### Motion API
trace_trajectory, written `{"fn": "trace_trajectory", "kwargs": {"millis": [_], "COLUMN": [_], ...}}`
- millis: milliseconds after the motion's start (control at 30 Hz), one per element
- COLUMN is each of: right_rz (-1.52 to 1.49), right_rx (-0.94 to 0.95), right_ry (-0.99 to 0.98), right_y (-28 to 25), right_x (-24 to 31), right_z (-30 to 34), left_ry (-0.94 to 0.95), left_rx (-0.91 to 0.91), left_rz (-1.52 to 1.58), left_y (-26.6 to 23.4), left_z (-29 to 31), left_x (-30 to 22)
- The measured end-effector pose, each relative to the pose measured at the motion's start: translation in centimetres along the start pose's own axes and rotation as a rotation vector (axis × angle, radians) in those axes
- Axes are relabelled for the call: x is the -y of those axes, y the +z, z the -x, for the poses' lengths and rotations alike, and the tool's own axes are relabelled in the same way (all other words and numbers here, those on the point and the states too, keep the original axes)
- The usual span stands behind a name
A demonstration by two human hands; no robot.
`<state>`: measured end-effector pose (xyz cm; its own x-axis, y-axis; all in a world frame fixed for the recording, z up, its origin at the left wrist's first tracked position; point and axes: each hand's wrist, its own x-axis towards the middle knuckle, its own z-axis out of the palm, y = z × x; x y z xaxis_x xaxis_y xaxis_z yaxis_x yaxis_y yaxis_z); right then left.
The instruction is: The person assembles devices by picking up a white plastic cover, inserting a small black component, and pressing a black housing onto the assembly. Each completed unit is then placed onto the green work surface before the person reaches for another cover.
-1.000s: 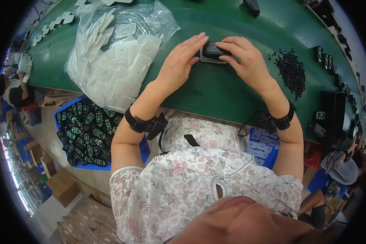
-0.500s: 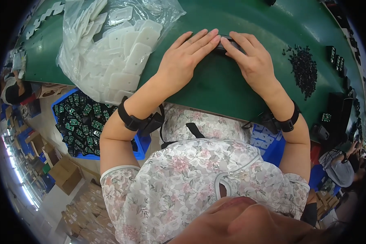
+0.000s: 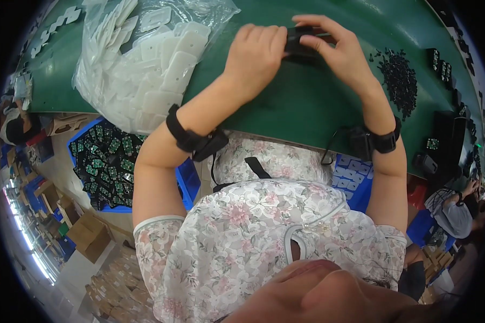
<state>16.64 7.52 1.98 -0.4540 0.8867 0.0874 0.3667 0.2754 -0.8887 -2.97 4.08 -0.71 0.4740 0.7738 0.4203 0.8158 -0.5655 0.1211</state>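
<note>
Black device (image 3: 300, 44) sits between your two hands, over the green table (image 3: 307, 102). At left, a blue crate (image 3: 187, 183) holds black pieces with green circuit boards (image 3: 109, 167); next comes a clear plastic bag (image 3: 99, 94) of white plates (image 3: 178, 71) on the table. Your left hand (image 3: 257, 56) is curled nearly closed at the device's left end, though its fingertips are hidden, so I cannot tell its grip. Your right hand (image 3: 337, 46) is partly open, pinching the other end between thumb and fingers. Farther right lies a pile of small black parts (image 3: 400, 83).
</note>
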Motion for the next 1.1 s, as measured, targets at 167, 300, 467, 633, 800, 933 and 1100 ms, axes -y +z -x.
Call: {"fn": "trace_trajectory", "kwargs": {"millis": [167,300,467,633,800,933,1100], "right_rz": [-0.156,-0.013,-0.514,-0.531,-0.559,-0.42,-0.021], "right_rx": [-0.09,-0.085,-0.179,-0.241,-0.311,-0.366,-0.324], "right_ry": [-0.09,-0.035,-0.024,-0.016,-0.05,-0.091,-0.006], "right_y": [0.9,0.9,2.4,3.5,4.6,1.7,-1.8], "right_x": [0.1,1.0,0.9,2.4,3.6,1.2,-1.2], "right_z": [1.2,1.1,1.0,0.8,-0.3,-3.8,-9.4], "left_ry": [-0.256,-0.477,-0.66,-0.718,-0.693,-0.569,-0.386], "left_rx": [-0.09,0.029,-0.014,-0.185,-0.32,-0.269,-0.239], "left_rz": [0.547,0.88,1.24,1.446,1.446,0.797,0.115], "left_y": [-0.1,-1.5,-1.5,-1.7,-1.7,-5.1,-7.2], "left_z": [-0.1,0.0,-0.2,-0.3,-0.6,-0.6,0.9], "left_x": [0.3,-0.8,-1.2,-1.6,-0.9,2.4,13.9]}}
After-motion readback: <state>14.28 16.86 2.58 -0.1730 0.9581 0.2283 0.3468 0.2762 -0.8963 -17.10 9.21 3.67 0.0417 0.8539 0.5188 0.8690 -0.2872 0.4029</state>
